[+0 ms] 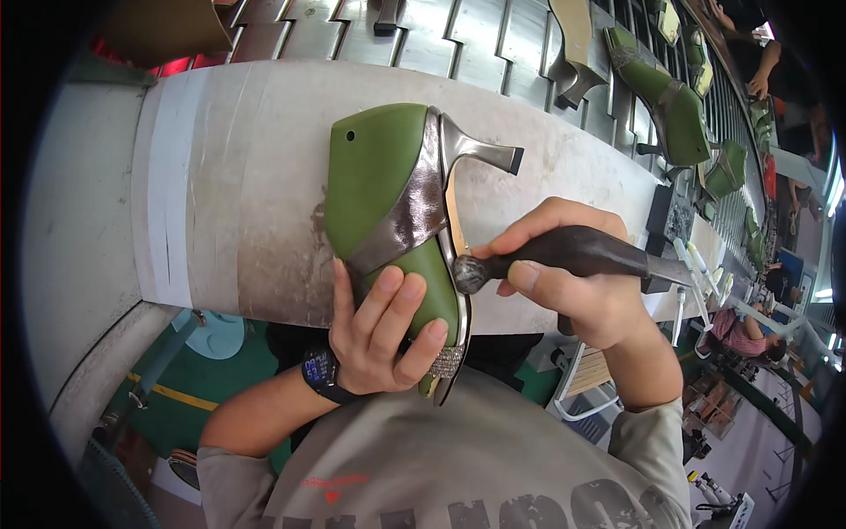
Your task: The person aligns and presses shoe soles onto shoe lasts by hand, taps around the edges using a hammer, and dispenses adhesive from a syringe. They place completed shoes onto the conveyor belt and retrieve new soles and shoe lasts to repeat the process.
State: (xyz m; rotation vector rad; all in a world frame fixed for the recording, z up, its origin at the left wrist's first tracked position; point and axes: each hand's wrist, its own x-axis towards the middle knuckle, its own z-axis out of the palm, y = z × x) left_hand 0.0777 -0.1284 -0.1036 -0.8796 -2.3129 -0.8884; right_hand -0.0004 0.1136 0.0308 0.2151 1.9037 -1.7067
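Observation:
A high-heeled sandal (pixel 407 220) with metallic brown straps sits on a green shoe last (pixel 374 159). It lies on its side on the worktable, heel pointing right and a glittery toe strap toward me. My left hand (pixel 383 331) grips the toe half, fingers spread over the last and strap. In my right hand (pixel 573 273) is a dark-handled tool (pixel 577 249). Its rounded, worn knob (pixel 471 274) touches or nearly touches the sole edge near the middle of the shoe; a flat metal part extends from the other end.
The pale, stained worktable (pixel 273 176) spans the middle. Beyond it runs a metal slat conveyor (pixel 480 40) carrying more shoes on green lasts (pixel 674 115). Several white-handled brushes or pens (pixel 701 273) stand by a dark block (pixel 665 216) at right. Other people work far right.

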